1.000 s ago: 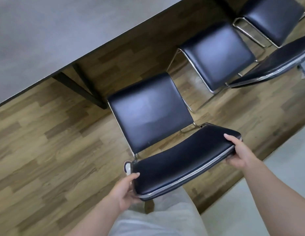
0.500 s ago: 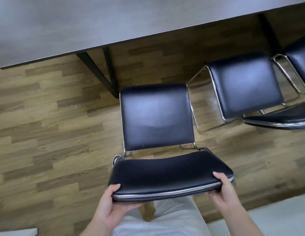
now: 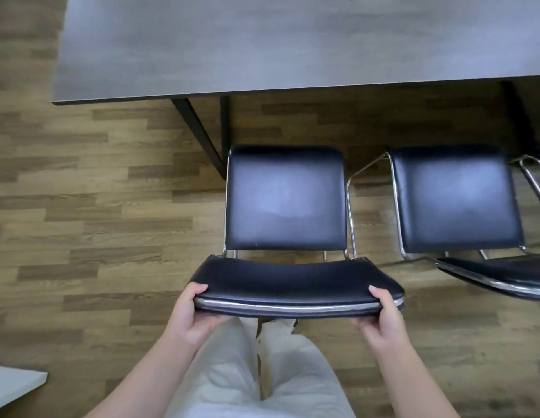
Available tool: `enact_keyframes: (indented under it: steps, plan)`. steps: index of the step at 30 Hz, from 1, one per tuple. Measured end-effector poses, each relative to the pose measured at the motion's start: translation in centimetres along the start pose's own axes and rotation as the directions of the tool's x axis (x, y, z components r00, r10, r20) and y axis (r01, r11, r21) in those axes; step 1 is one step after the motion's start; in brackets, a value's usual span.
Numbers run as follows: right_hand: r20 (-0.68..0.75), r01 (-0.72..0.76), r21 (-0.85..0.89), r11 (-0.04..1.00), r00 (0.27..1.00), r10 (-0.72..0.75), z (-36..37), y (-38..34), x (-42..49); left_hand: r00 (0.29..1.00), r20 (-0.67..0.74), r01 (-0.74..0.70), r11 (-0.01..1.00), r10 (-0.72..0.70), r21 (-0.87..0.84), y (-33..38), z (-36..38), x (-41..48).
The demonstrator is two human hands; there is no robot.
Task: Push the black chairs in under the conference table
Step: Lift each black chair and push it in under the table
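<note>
Short of the conference table (image 3: 262, 43), both hands, left (image 3: 193, 312) and right (image 3: 383, 315), grip the black chair's backrest (image 3: 293, 282).

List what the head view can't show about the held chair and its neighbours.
- Held chair: base and feet, hidden under seat and backrest.
- Left hand, right hand: fingers hidden behind the backrest.
- Second chair: backrest cut by right edge.
- Third chair: only a sliver.
- Conference table: far side cut off.

near chair (image 3: 285, 203) before table (image 3: 293, 40) | second chair (image 3: 455, 200) right of it | floor (image 3: 82, 206) beneath
</note>
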State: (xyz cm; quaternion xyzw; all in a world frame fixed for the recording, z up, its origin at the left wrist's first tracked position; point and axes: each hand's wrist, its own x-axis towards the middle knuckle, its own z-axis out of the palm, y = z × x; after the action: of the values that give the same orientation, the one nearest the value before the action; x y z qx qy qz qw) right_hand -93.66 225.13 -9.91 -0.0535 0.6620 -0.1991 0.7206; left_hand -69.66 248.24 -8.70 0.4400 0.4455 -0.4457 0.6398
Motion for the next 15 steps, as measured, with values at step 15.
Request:
enact_keyframes:
  steps: [15]
  plan:
    - [0.079,0.031,-0.056,0.998,0.996,-0.027,13.0,-8.4,5.0,0.997,0.068,-0.045,0.998,0.048,-0.047,6.9,12.1,3.4]
